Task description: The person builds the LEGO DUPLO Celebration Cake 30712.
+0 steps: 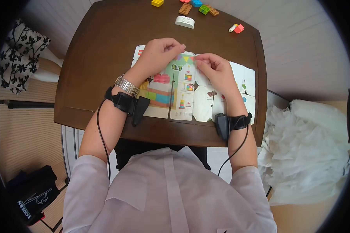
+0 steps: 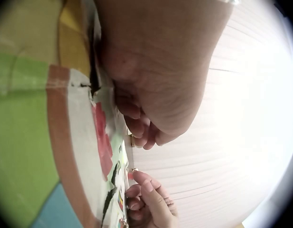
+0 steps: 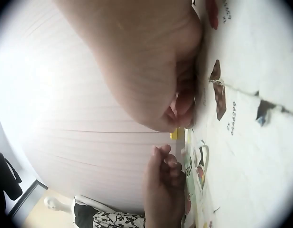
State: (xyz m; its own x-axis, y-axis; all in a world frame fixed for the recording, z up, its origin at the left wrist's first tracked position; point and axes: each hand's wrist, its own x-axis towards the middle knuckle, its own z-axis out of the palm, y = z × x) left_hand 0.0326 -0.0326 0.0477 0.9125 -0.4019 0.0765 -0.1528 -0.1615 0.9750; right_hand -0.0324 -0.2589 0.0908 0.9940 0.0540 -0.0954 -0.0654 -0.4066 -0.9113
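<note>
A worn, creased instruction sheet [image 1: 181, 110] with printed coloured bricks and "4in1" lies unfolded on the brown table. My left hand [image 1: 157, 56] is over its upper left part, fingers loosely bent and fingertips close to the top edge. Opposite it, my right hand [image 1: 217, 73] rests low over the middle of the sheet, thumb and forefinger near each other by the printed bunting. In the left wrist view the right hand [image 2: 151, 202] shows bent fingers beside the paper. The right wrist view shows the left hand [image 3: 163, 190] with nothing visible between its fingers.
Beyond the sheet lie a white arched brick [image 1: 184, 22], a yellow brick [image 1: 157, 3], a brown brick [image 1: 185, 9], a green brick [image 1: 204, 9] and a coral brick [image 1: 239, 28]. Tears and holes run along the sheet's folds. White gauzy fabric [image 1: 303, 155] is heaped right of the table.
</note>
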